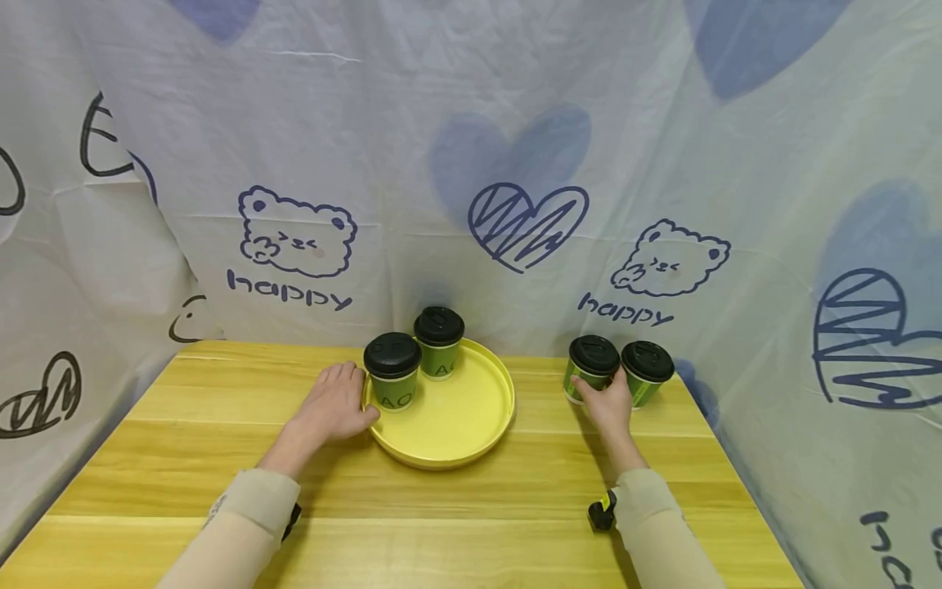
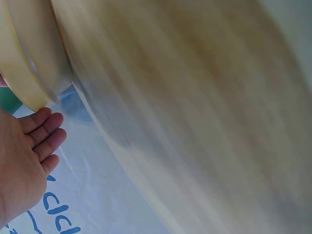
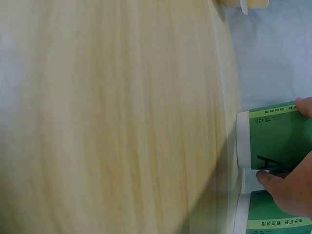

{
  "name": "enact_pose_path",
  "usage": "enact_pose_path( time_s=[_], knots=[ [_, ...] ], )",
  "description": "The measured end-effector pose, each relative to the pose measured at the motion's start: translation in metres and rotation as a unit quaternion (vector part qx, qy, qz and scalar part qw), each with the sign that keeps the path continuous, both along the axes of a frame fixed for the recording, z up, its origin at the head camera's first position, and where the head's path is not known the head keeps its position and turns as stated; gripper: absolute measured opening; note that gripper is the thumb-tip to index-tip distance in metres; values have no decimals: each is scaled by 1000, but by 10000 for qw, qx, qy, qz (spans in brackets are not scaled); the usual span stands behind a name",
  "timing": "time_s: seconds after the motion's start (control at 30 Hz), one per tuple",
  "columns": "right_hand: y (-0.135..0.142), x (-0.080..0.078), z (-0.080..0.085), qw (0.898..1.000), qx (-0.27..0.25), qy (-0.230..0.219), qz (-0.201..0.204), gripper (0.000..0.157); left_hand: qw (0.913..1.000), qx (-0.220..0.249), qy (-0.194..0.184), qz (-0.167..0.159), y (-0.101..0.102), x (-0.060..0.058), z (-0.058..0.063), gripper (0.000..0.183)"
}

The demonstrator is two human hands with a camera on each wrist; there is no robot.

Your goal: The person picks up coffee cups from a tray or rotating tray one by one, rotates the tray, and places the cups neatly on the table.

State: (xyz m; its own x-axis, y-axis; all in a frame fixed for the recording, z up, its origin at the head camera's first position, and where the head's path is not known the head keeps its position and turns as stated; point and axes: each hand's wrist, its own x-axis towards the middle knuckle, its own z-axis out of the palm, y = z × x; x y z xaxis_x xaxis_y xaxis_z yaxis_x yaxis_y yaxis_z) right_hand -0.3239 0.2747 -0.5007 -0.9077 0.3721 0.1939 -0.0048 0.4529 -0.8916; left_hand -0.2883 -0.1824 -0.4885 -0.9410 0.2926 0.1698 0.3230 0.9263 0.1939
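Observation:
My left hand [image 1: 334, 405] is at the left side of a round yellow tray [image 1: 449, 433], its fingers fairly straight and fingertips right at the rim. In the left wrist view the same hand [image 2: 24, 161] has its palm showing beside the tray's wall [image 2: 24, 58]. Two green paper cups with black lids, a nearer cup [image 1: 395, 388] and a farther cup [image 1: 440, 360], stand upright on the tray. At the right, my right hand [image 1: 607, 402] grips a third lidded green cup [image 3: 278, 139], thumb on its left side, fingers between it and a neighbouring cup [image 1: 644, 380].
The wooden table [image 1: 471, 540] ends at the back against a white cloth [image 1: 412, 147] with printed hearts and bears. More cloth hangs at both sides. The two cups at the right stand close together near the back edge.

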Motion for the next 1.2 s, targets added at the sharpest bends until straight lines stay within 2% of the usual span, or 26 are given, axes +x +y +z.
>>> enact_pose_path(
  time_s=[0.47, 0.77, 0.93, 1.2],
  knots=[
    [5, 17, -2, 9989, -56, -363, 296, 90, 10000, 20, -59, 3, 0, 2, 2, 78],
    [7, 43, 9, 9978, -242, -479, 400, 94, 10000, -15, -56, 7, 2, 3, 4, 77],
    [7, 57, 16, 9985, -260, -360, 332, 93, 10000, -22, -29, 3, 2, 3, 4, 75],
    [1, 75, 29, 9989, -404, 77, 239, 89, 10000, 32, -75, 17, 2, 2, 3, 76]
  ],
)
